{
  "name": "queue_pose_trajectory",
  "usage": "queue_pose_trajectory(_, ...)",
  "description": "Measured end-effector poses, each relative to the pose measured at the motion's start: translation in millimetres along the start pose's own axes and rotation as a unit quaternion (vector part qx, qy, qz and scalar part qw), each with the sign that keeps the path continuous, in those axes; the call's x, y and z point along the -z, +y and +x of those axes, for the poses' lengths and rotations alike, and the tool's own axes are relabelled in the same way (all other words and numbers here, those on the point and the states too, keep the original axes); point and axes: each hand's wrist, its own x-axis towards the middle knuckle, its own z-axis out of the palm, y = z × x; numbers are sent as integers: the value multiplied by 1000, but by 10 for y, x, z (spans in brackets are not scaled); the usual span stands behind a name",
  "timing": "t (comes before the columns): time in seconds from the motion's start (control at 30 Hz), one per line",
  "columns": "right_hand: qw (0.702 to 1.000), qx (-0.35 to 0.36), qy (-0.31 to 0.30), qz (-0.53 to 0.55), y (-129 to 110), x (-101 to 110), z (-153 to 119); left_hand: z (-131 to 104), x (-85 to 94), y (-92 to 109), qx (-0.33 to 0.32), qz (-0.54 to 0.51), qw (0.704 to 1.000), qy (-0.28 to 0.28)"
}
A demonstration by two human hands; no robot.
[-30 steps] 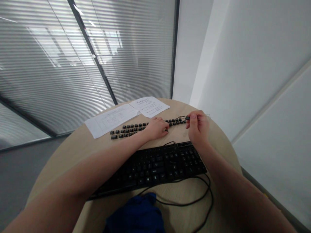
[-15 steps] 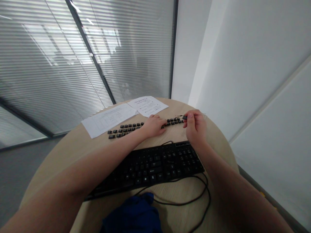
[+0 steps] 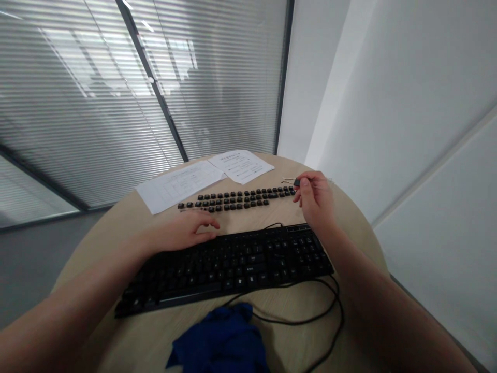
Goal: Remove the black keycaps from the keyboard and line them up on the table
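Observation:
My left hand (image 3: 190, 228), fingers a little apart and nothing visible in them, hovers by the upper left edge of the black keyboard (image 3: 248, 264). Just beyond its fingertips lie rows of loose black keycaps (image 3: 233, 201), which run across the table to the right; the hand covers part of the nearest row's left end. At the right end of the rows, my right hand (image 3: 316, 197) is closed on a wire keycap puller (image 3: 297, 182). The puller's black part shows at the fingertips, and thin wires stick out on both sides of the hand.
Printed papers (image 3: 180, 184) lie behind the keycaps on the round wooden table (image 3: 349, 243). A black cable (image 3: 298, 322) loops in front of the keyboard, beside a crumpled blue cloth (image 3: 221, 342). A white wall (image 3: 419, 129) stands close on the right.
My left hand has moved left and nearer from the keycap rows, uncovering their middle. The right hand keeps hold of the keycap puller in about the same place.

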Motion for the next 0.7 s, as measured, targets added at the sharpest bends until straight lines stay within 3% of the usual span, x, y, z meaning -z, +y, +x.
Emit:
queue_pose_trajectory(0.1, 991, -54, -112, 57, -74, -78, -48, -158, -147, -83, 15, -50, 999, 3)
queue_pose_trajectory(0.2, 951, -128, -257, 117, -183, -151, -129, -217, -217, -165, 2, -63, 998, 0)
queue_pose_trajectory(0.3, 915, -158, -348, 125, -305, -184, -225, -242, -222, -257, -25, -70, 997, -8)
queue_pose_trajectory(0.47, 894, -139, -419, 77, -442, -205, -366, -227, -231, -369, -62, -116, 991, -32)
queue_pose_trajectory(0.7, 888, -100, -447, 41, -430, -301, -454, -172, -265, -407, -95, -123, 986, -52)
